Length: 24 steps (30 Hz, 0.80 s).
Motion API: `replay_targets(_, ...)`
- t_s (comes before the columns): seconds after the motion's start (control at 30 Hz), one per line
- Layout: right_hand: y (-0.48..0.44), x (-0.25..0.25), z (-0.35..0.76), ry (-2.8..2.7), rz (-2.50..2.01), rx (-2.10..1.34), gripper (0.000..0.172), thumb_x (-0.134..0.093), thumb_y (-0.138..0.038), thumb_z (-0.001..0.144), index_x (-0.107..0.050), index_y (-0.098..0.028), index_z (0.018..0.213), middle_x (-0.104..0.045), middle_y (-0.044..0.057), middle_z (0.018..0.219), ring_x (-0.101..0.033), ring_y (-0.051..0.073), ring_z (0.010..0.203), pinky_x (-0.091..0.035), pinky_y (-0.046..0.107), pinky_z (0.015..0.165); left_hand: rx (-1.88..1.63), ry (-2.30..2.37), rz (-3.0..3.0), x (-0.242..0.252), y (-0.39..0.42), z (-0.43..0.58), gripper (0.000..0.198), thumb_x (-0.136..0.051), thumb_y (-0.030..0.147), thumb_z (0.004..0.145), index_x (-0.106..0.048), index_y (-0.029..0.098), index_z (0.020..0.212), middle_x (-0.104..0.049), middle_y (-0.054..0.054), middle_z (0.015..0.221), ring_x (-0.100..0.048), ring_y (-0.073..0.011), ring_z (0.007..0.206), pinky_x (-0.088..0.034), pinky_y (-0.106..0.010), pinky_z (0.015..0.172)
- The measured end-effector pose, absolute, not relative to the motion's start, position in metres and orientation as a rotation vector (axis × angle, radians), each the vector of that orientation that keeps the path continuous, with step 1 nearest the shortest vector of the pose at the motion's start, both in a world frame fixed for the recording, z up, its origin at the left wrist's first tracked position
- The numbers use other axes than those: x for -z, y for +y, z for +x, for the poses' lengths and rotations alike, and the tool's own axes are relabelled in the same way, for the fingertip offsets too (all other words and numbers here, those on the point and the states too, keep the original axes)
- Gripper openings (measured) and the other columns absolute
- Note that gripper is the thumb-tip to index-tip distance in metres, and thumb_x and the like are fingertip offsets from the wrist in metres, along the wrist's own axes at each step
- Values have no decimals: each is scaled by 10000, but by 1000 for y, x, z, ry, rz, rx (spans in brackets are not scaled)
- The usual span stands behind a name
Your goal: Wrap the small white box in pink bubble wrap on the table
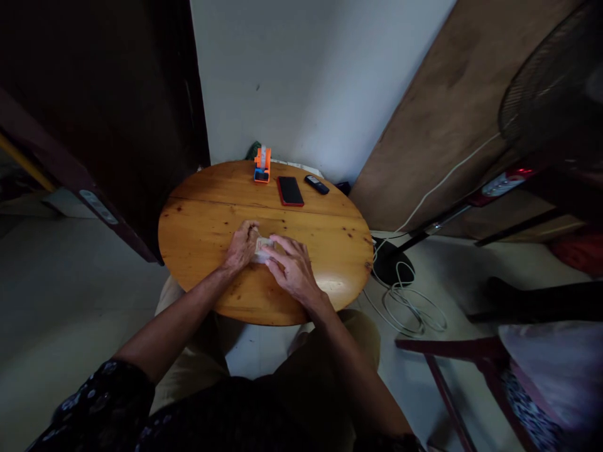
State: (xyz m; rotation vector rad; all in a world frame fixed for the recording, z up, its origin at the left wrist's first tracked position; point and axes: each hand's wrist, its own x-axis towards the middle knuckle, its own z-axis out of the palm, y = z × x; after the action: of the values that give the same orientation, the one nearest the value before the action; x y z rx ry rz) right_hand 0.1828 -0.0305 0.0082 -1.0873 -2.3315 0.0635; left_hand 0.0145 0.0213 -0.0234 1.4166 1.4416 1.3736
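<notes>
A small, whitish, see-through packet lies on the round wooden table between my hands; its contents are too small to make out. At its left edge my left hand has its fingers curled and closed against it, partly hiding that side. From the right, my right hand reaches over with fingers stretched and spread, the thumb and index fingertips touching the packet's right part.
Toward the table's far edge stand an orange tape dispenser, a dark phone in a red case and a black handset. A standing fan and a coiled pale cable are at right, near a chair.
</notes>
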Motion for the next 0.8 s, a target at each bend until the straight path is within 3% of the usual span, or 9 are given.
replay_targets(0.3,-31,4,175,-2305,-1135,142,397,-465,-155,955,-691,-265,1262,-565,104,1408,-505,280,1222,-401,436,1000,-1407,1373,1293,23,21,9,196,-543,322,797,-582,198,944,-611,-7,779,-571,-153,710,-445,-275,681)
replay_targets(0.47,-36,4,176,-2303,-1140,163,374,-479,-153,961,-699,-271,1239,-566,102,1413,-537,277,1179,-412,425,968,-1298,1217,1276,23,15,4,479,-686,304,672,-564,187,1120,-636,-30,949,-588,-146,777,-465,-272,698)
replay_targets(0.8,-35,10,174,-2179,-1120,111,299,-483,-226,962,-696,-229,1172,-585,116,1369,-545,275,1201,-438,436,1005,-1232,1124,1327,27,14,-2,588,-716,290,736,-535,178,1284,-621,-87,1166,-614,-176,992,-509,-304,838)
